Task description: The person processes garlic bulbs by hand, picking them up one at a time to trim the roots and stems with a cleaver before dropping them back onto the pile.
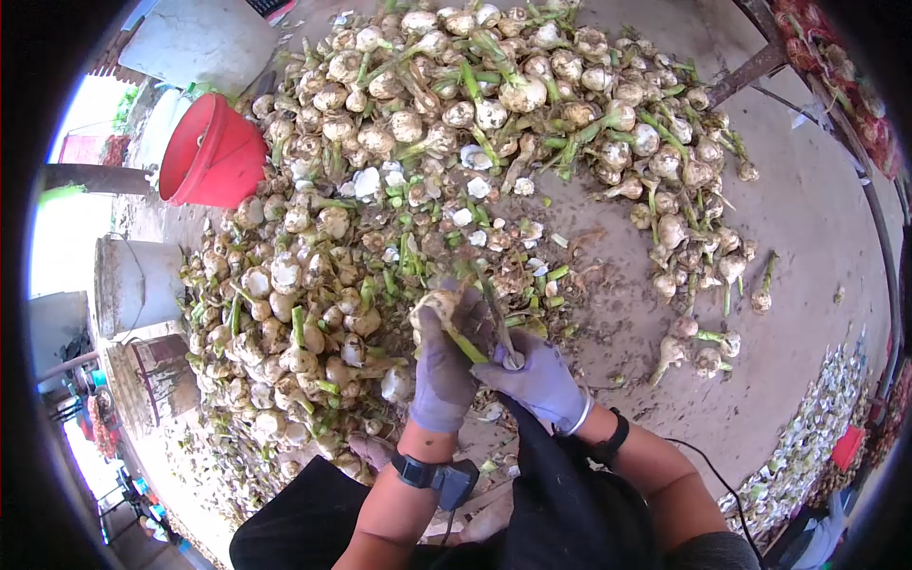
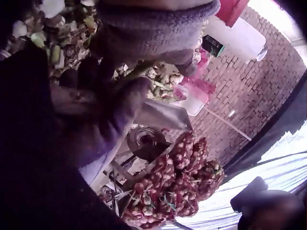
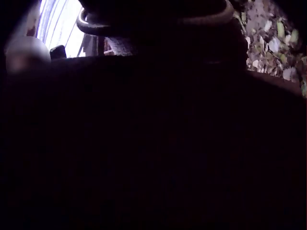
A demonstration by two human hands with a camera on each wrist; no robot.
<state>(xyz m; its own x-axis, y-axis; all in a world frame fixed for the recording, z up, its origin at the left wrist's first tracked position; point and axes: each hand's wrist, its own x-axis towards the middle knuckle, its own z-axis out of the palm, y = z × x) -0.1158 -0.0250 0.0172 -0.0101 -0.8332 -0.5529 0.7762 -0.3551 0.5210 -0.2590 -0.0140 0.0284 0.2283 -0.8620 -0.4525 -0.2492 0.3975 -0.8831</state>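
In the head view, my gloved left hand (image 1: 445, 370) grips a garlic bulb (image 1: 435, 306), its green stem (image 1: 465, 344) pointing down and right toward the other hand. My gloved right hand (image 1: 543, 382) is curled round a knife (image 1: 498, 318), whose blade points up and away beside the stem. The left wrist view shows the knife blade (image 2: 165, 115) broad and grey, between the left hand (image 2: 148, 40) above and the right hand (image 2: 108, 124) below. The right wrist view is mostly dark; neither the knife nor the bulb can be made out there.
Stemmed garlic bulbs (image 1: 380, 85) form a large heap at the back. Trimmed-looking bulbs (image 1: 275, 332) are piled at left, near a red bucket (image 1: 223, 157) and a white bucket (image 1: 138, 285). Cut scraps (image 1: 513, 271) litter the floor beyond my hands.
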